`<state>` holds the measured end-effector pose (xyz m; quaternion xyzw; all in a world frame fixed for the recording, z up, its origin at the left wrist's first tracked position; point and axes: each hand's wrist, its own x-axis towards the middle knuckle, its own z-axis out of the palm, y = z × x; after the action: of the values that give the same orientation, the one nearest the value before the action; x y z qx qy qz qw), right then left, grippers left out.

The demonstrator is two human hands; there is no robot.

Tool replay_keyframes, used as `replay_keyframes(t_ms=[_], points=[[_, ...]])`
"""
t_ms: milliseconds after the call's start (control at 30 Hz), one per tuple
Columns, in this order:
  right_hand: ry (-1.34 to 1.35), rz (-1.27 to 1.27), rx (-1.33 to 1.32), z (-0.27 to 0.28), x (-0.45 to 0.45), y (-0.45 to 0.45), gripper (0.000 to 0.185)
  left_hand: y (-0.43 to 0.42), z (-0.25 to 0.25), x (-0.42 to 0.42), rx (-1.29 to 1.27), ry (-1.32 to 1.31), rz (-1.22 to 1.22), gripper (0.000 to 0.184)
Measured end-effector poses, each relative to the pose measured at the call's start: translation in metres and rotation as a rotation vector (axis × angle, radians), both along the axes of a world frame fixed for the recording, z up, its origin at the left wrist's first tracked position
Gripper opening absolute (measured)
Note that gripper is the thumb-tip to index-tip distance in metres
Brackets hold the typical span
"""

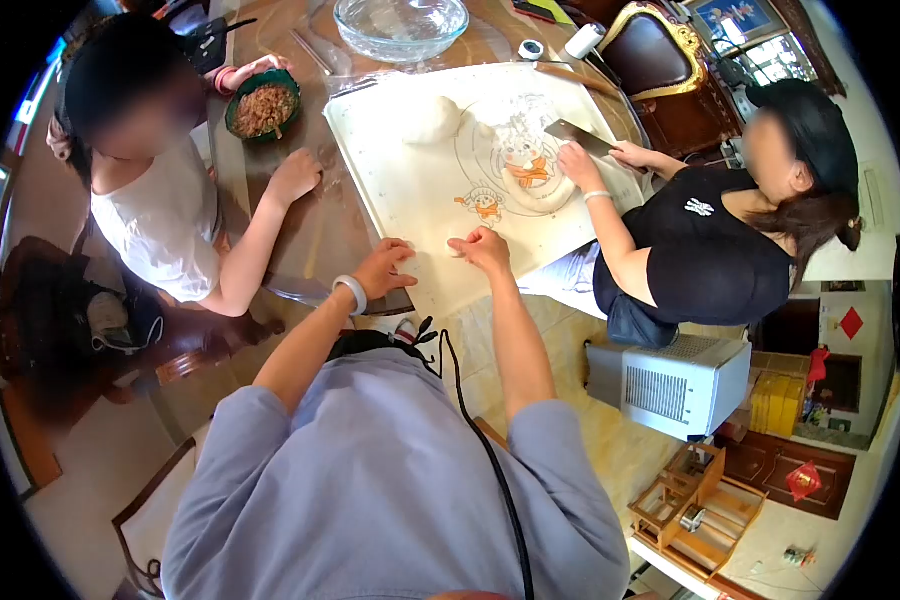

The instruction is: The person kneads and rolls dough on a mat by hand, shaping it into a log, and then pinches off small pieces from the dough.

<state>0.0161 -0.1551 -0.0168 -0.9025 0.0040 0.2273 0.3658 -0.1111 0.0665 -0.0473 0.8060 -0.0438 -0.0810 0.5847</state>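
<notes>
A pale printed mat (390, 160) with cartoon figures lies on the table. My left hand (383, 271) is at the mat's near left corner, its fingers apart, with a pale bracelet on the wrist. To its right, my right hand (482, 250) rests over the mat's near edge with its fingers bent together; whether anything small is between them is too small to tell. Farther in on the mat sits a ball of dough (431, 120). A long roll of dough (538, 194) curves beside a co-worker's hand on the right.
The co-worker at right holds a cleaver (579, 137) over the mat. Another person at left holds a green bowl of filling (263, 110). A glass bowl (401, 28) stands at the far edge. A black cable (477, 425) hangs before me.
</notes>
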Motion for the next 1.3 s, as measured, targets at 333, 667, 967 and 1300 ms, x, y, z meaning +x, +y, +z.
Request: replay_keyframes(t_ms=[333, 667, 967, 1300], points=[[0.022, -0.138, 0.060, 0.007, -0.006, 0.001, 0.037, 0.004, -0.002, 0.005, 0.009, 0.030, -0.088, 0.055], [0.011, 0.046, 0.190, -0.005, -0.004, -0.011, 0.033, 0.007, 0.000, 0.003, 0.023, 0.056, -0.072, 0.052], [0.179, -0.002, 0.406, -0.001, 0.007, -0.018, 0.028, -0.014, 0.007, 0.003, 0.252, -0.035, 0.113, 0.050], [0.108, 0.047, 0.176, 0.009, 0.008, -0.012, 0.034, -0.083, 0.033, 0.044, 0.612, -0.076, 0.335, 0.046]])
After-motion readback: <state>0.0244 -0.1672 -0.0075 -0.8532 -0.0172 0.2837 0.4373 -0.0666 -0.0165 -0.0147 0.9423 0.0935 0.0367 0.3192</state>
